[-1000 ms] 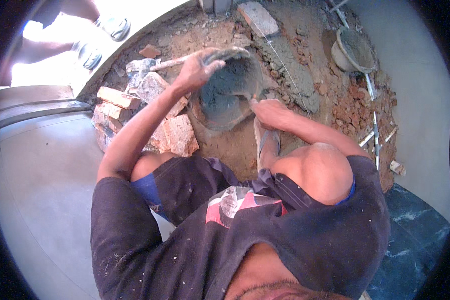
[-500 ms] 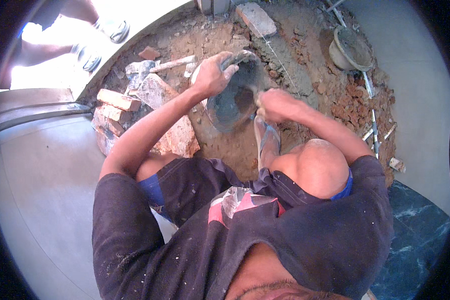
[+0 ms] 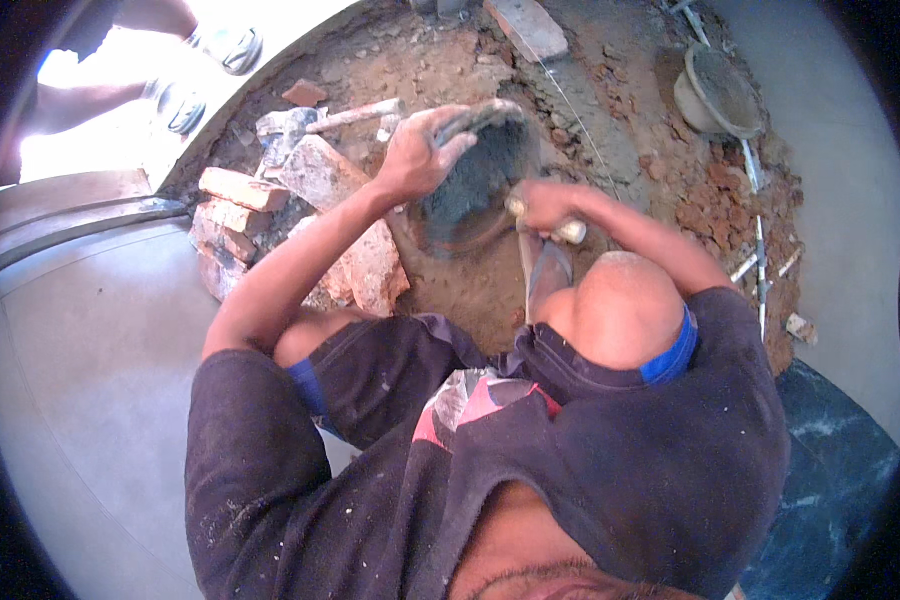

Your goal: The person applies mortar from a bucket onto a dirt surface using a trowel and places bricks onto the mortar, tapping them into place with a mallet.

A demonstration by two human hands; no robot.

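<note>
Round basin point(image 3: 513, 148), apparently dark grey inside; left hand point(image 3: 418, 158) grips its rim point(image 3: 502, 105), right hand point(image 3: 547, 207) a handle point(image 3: 571, 231).

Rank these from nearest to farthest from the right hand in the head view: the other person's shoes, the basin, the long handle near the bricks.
1. Basin: just left of the right hand.
2. Long handle: farther left, past the left hand.
3. Other person's shoes: upper left, farthest.

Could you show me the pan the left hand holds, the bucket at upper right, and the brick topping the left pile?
Pan point(image 3: 508, 152): head view, inner wall.
Bucket point(image 3: 692, 107): head view, outer side.
Brick point(image 3: 241, 187): head view, visible middle.
</note>
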